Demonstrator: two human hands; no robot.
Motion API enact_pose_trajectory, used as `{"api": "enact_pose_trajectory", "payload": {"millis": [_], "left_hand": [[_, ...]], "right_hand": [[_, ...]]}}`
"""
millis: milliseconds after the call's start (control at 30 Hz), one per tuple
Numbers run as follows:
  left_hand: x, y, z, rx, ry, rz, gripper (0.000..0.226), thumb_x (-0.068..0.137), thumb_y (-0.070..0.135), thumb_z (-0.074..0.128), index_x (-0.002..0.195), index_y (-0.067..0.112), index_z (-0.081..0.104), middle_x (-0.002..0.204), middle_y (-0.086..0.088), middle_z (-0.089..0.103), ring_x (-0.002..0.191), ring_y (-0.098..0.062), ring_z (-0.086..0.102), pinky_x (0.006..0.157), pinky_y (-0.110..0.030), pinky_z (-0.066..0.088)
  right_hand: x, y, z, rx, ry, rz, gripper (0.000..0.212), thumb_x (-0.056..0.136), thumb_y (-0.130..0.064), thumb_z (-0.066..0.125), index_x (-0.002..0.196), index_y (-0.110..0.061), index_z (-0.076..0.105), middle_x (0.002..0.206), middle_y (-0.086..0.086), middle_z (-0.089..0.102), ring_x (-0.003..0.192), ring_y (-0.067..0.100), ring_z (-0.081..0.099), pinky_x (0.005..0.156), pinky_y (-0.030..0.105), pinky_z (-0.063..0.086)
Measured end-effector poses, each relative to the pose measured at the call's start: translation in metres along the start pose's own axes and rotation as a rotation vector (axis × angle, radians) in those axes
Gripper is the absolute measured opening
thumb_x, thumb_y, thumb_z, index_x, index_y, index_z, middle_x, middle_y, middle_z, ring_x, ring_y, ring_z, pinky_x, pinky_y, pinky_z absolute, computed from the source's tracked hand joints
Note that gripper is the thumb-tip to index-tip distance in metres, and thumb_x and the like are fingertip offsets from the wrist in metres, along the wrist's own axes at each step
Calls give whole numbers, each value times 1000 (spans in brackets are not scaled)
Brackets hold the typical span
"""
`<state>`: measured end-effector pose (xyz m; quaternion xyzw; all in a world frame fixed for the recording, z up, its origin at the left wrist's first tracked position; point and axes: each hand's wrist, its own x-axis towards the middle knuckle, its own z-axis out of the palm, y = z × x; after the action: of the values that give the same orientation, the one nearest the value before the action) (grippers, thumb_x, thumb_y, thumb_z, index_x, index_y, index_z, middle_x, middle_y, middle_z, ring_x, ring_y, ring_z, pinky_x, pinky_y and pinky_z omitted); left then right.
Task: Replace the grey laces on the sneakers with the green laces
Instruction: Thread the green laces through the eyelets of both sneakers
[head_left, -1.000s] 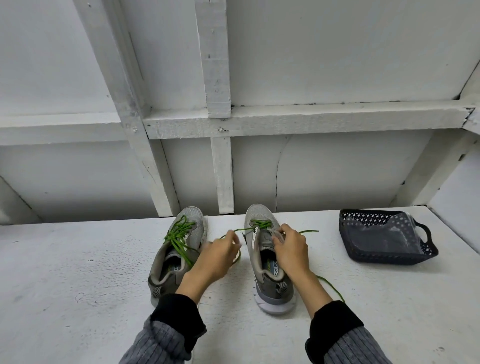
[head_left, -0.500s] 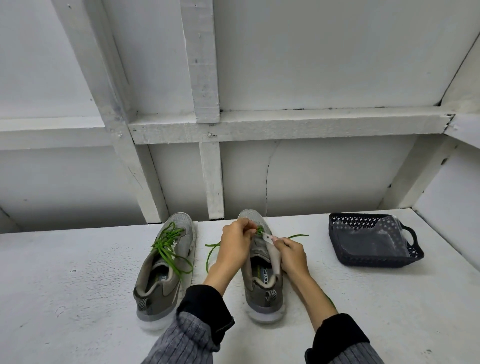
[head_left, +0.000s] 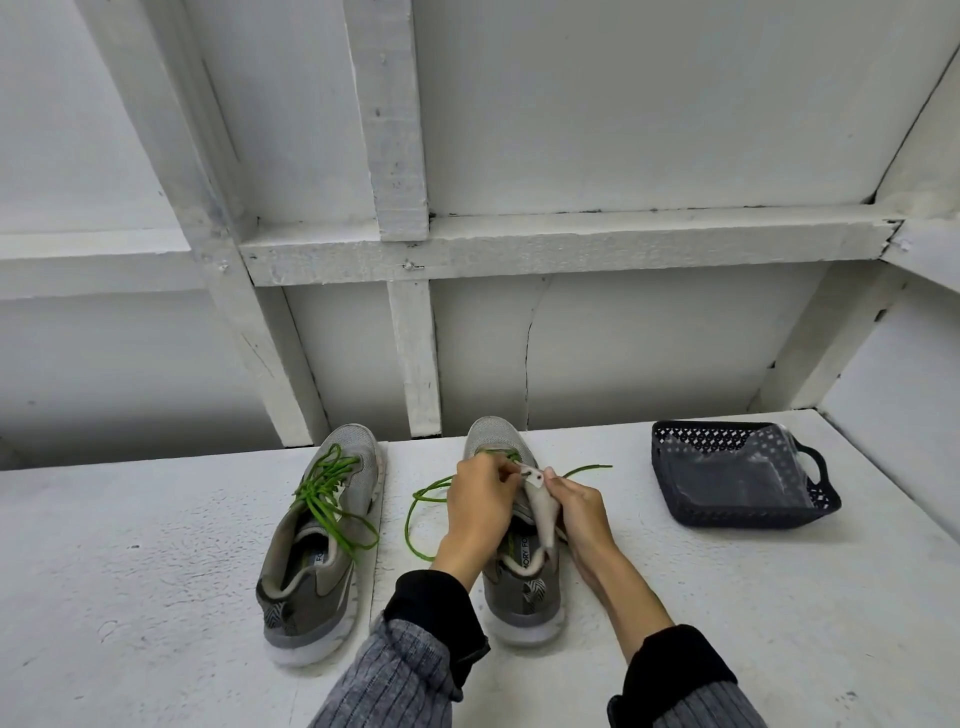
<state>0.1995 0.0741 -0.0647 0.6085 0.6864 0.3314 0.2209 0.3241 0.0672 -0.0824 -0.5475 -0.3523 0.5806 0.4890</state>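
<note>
Two grey sneakers stand side by side on the white table, toes away from me. The left sneaker (head_left: 319, 540) carries a green lace (head_left: 324, 493) threaded loosely through its eyelets. Over the right sneaker (head_left: 522, 597), my left hand (head_left: 480, 506) pinches its green lace (head_left: 423, 501) near the upper eyelets. That lace loops onto the table at the left and one end trails out to the right. My right hand (head_left: 579, 512) grips the raised grey tongue (head_left: 543, 512) of the right sneaker. Whether the lace passes through an eyelet there is hidden by my fingers.
A dark perforated plastic basket (head_left: 826, 501) sits on the table at the right, with a clear plastic bag in it. A white wall with painted wooden beams (head_left: 561, 241) rises right behind the shoes.
My left hand moved from beside the right sneaker onto its upper eyelets. My right hand has lifted the tongue. The camera view shifted slightly.
</note>
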Motion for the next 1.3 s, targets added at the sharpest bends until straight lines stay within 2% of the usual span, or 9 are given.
{"api": "enact_pose_trajectory", "payload": {"millis": [200,400,567,667,833,933,1033,1167,1300], "left_hand": [[-1,-1,4,-4,-14,42,15,91,22,62,100,20,74,96,-1,74,92,-19,67,79,-34,53],[-1,0,5,-100,-5,-7,10,87,20,66,94,26,63,88,8,72,86,-11,65,73,-29,51],[-1,-6,10,-390,33,-92,30,86,4,67,89,26,47,85,6,69,78,3,65,72,-17,47],[0,-10,14,-416,36,-91,23,87,0,63,92,18,50,86,11,65,86,-5,66,78,-22,48],[3,-11,12,-420,55,-134,23,84,-2,68,86,14,51,79,5,65,79,-8,64,67,-7,42],[4,-12,12,-409,31,-170,23,82,5,73,81,18,53,77,7,67,78,-8,66,77,-25,49],[3,-16,13,-302,36,-215,23,81,26,75,74,29,53,71,18,67,88,-12,66,92,-44,46],[-4,-16,6,-231,25,-177,18,81,42,70,75,35,55,79,19,66,98,-7,61,99,-43,33],[-13,-21,0,-145,-84,-89,23,79,35,69,95,41,54,96,23,59,113,-5,41,101,-38,19]], "right_hand": [[4,4,-1,-27,-32,-19,23,96,-24,57,91,-11,75,92,10,75,99,24,68,90,32,53],[9,8,-3,-36,-34,17,37,96,-47,49,96,-20,76,96,9,75,98,26,68,94,45,51],[10,9,-4,-68,-45,-72,25,102,-19,45,111,-25,67,104,8,72,99,24,66,90,45,52],[11,12,-4,-104,-67,-92,29,99,-4,45,111,-18,68,97,15,72,97,26,68,89,41,53],[17,10,-2,-183,-85,-90,30,96,3,46,100,-17,67,89,15,71,84,23,67,75,31,55],[22,6,3,-181,-41,-62,21,96,1,50,89,-13,65,81,10,69,73,16,64,62,19,52],[28,7,10,-213,10,-63,19,95,-3,55,82,-13,65,87,10,68,79,17,63,70,22,54],[33,10,11,-278,48,-82,16,92,-13,60,79,-19,67,91,7,69,92,24,65,86,40,54],[28,-1,8,-340,126,-174,15,92,-12,58,79,-19,61,86,3,64,86,25,61,81,38,50]]}}
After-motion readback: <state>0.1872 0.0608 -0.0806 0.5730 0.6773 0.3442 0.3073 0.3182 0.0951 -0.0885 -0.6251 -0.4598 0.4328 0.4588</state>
